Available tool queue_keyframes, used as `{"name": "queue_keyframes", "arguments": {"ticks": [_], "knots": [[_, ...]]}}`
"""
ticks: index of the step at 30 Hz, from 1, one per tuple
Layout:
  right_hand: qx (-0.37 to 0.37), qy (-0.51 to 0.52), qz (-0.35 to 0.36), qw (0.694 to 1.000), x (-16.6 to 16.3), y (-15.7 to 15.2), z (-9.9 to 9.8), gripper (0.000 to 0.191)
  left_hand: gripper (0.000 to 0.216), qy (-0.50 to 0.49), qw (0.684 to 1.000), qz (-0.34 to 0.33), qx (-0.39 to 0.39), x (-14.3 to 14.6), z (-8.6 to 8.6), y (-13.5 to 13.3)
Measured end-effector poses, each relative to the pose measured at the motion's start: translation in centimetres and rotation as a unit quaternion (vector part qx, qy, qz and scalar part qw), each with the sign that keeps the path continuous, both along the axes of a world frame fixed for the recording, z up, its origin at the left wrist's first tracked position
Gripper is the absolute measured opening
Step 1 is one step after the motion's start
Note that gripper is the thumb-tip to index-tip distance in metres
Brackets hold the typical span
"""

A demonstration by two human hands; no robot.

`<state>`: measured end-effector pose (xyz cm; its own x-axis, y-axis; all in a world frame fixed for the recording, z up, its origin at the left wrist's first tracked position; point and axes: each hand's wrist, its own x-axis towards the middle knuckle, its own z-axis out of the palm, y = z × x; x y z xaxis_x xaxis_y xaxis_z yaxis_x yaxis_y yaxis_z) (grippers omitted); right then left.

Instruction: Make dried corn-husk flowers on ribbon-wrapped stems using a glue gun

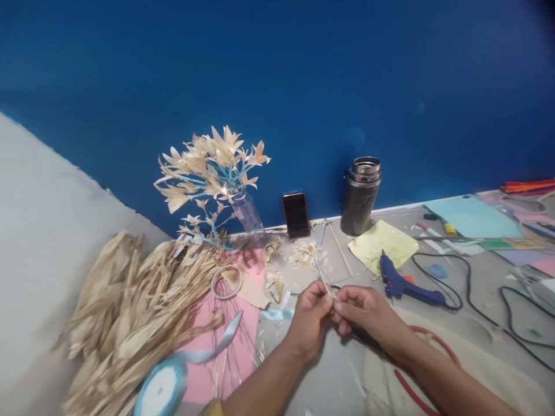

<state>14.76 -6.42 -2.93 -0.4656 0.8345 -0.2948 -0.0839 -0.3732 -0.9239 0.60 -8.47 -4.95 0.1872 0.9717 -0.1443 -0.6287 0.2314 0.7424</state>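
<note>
Between my two hands is a thin flower stem [321,275] wrapped in light blue ribbon. Pale dried-husk petals [309,252] show around its far end, though I cannot tell which belong to it and which lie behind. My left hand [309,318] is closed, pinching the stem between thumb and fingers. Right beside it, my right hand [368,315] is also closed, its fingertips meeting at the stem's lower end. What exactly sits between those fingertips is hidden. A spool of light blue ribbon [178,378] lies at the lower left, its loose end curling over pink paper [202,323].
Dried corn husks [125,312] are heaped at left. A vase [249,216] holds finished husk flowers [217,162]. A phone [296,215] and an open flask [361,196] stand by the blue wall. A blue glue gun [407,289] with a black cord [481,315] lies right.
</note>
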Motion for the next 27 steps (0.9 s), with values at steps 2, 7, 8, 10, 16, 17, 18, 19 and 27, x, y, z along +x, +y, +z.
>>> {"name": "queue_keyframes", "arguments": {"ticks": [2, 7, 8, 10, 16, 17, 18, 19, 27], "knots": [[-0.01, -0.01, 0.006, 1.0, 0.0, 0.1, -0.2, 0.045, 0.029, 0.002, 1.0, -0.002, 0.006, 0.2, -0.3, -0.1], [0.016, -0.048, 0.012, 0.999, 0.1, 0.3, -0.7, 0.042, 0.03, 0.005, 1.0, 0.004, 0.001, 0.6, -0.4, -0.1], [0.023, -0.054, 0.012, 0.998, 0.1, 0.3, -0.7, 0.041, 0.03, 0.003, 1.0, 0.002, 0.002, 0.6, -0.5, -0.1], [0.034, -0.065, 0.015, 0.997, 0.1, 0.2, -0.7, 0.039, 0.03, 0.001, 1.0, 0.0, 0.008, 0.6, -0.7, 0.0], [0.099, -0.112, 0.033, 0.988, 0.0, 0.2, -0.7, 0.028, 0.035, -0.005, 1.0, -0.004, 0.022, 0.7, -1.6, 0.1], [0.117, -0.126, 0.039, 0.984, 0.0, 0.2, -0.7, 0.026, 0.036, 0.0, 1.0, -0.001, 0.024, 0.7, -1.7, 0.1], [0.138, -0.144, 0.044, 0.979, 0.0, 0.3, -0.7, 0.024, 0.036, 0.01, 1.0, 0.005, 0.027, 0.8, -1.8, 0.1], [0.161, -0.166, 0.047, 0.972, 0.1, 0.4, -0.8, 0.021, 0.036, 0.029, 0.999, 0.017, 0.033, 0.7, -1.8, 0.2], [0.335, -0.291, 0.028, 0.896, 0.9, 0.6, -1.7, 0.017, 0.03, 0.273, 0.942, 0.083, 0.179, 0.0, -1.5, -0.2]]}}
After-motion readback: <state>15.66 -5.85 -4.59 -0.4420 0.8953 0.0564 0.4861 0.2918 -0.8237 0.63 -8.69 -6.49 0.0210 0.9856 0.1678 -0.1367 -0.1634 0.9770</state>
